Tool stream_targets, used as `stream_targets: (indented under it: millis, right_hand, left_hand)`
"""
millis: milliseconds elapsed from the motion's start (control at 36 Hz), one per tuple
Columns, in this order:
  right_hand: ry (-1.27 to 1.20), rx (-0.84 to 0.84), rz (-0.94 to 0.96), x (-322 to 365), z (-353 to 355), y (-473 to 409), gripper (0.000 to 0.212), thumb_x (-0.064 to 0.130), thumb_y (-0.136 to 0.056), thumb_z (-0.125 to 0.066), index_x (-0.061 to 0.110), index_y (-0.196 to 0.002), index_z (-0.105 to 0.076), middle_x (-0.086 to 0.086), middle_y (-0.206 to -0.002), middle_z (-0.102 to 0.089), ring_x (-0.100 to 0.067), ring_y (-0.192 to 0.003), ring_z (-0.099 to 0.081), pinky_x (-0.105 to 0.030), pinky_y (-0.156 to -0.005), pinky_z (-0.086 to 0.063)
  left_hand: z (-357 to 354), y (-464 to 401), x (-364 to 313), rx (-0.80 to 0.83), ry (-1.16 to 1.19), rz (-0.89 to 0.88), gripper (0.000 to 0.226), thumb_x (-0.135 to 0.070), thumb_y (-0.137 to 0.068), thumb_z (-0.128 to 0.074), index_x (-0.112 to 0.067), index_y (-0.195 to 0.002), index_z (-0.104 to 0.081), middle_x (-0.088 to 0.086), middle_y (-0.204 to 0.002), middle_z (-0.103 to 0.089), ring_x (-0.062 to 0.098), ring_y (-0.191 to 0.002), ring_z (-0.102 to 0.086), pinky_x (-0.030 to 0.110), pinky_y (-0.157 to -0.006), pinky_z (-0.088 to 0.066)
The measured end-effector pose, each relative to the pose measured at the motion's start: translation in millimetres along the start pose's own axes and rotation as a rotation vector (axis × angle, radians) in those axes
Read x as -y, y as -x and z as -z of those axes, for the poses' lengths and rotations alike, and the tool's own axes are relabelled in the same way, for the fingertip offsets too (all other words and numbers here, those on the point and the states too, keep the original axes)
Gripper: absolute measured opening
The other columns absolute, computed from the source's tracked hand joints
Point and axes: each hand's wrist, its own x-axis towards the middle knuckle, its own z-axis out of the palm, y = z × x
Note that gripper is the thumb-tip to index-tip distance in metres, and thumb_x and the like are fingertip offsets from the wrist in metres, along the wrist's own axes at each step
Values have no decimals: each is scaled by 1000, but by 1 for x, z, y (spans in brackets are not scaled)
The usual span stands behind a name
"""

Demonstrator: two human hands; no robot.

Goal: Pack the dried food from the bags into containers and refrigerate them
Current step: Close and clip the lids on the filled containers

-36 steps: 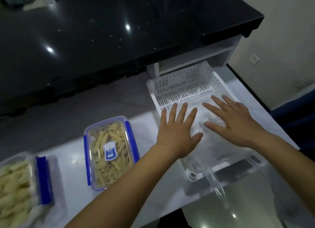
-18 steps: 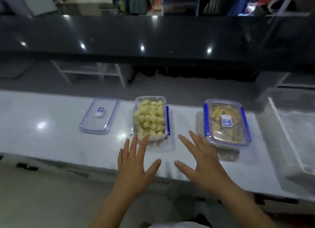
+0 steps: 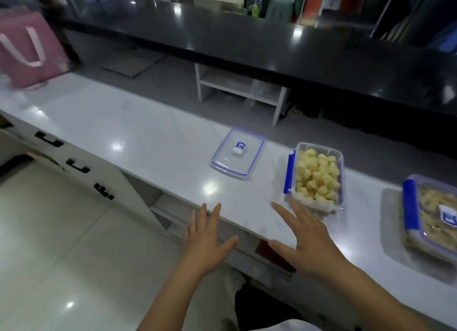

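At the bottom centre we see our left hand [image 3: 206, 241] and right hand [image 3: 305, 239], both with fingers spread flat, holding nothing, over the near edge of the white desk [image 3: 138, 133]. Just beyond the right fingertips sits the open container [image 3: 315, 176] of pale yellow dried food. Left of it lies a loose lid [image 3: 238, 154]. At the right edge sits a closed container [image 3: 431, 217]. A pink bag [image 3: 29, 51] stands upper left.

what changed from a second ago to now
Both hands lifted off the clear bag in the white basket and swung left along the counter. Left hand and right hand now hover open, holding nothing. The loose lid, open container and lidded container stayed put.
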Motion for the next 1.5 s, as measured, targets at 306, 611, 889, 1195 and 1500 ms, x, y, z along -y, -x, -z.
stream_targets:
  millis: [306, 611, 889, 1195, 1500]
  right_hand:
    - [-80, 40, -105, 31, -9, -154, 96, 66, -86, -59, 52, -152, 9, 2, -167, 8, -28, -153, 13, -53, -121, -7]
    - [-134, -48, -235, 8, -57, -227, 116, 76, -72, -59, 62, -130, 40, -3, -168, 0, -32, -152, 11, -51, -120, 0]
    - [-368, -91, -328, 35, -39, -231, 116, 81, -66, -65, 64, -133, 28, -4, -165, -8, -26, -152, -3, -45, -121, -11]
    - [-1423, -271, -480, 107, -18, -204, 76, 55, -65, -80, 53, -128, -40, 12, -125, -63, -18, -107, -65, -27, -64, -59]
    - [-1329, -501, -564, 153, -3, -128, 89, 60, -70, -77, 60, -141, -22, 19, -140, -43, -13, -118, -54, -31, -71, -55]
  left_hand:
    - [72, -136, 9, 124, -155, -45, 110, -62, -81, -69, -38, -158, 6, -2, -169, 9, 28, -155, 7, 45, -123, -9]
    - [80, -245, 15, 181, -260, -180, 119, -55, -70, -76, -35, -159, 0, -8, -167, -15, 27, -154, -11, 47, -123, -14]
    - [86, -244, 11, 193, 28, -299, 101, -56, -70, -70, -57, -151, -8, -22, -151, -37, 18, -145, -32, 34, -120, -26]
    - [144, -191, 0, 183, 1086, -186, 64, -21, -86, -79, -57, -131, -50, -20, -139, -58, 14, -108, -71, 40, -76, -63]
    - [134, -118, -18, 614, 976, -483, 71, -33, -88, -75, -63, -140, -37, -31, -139, -54, 8, -122, -62, 39, -89, -60]
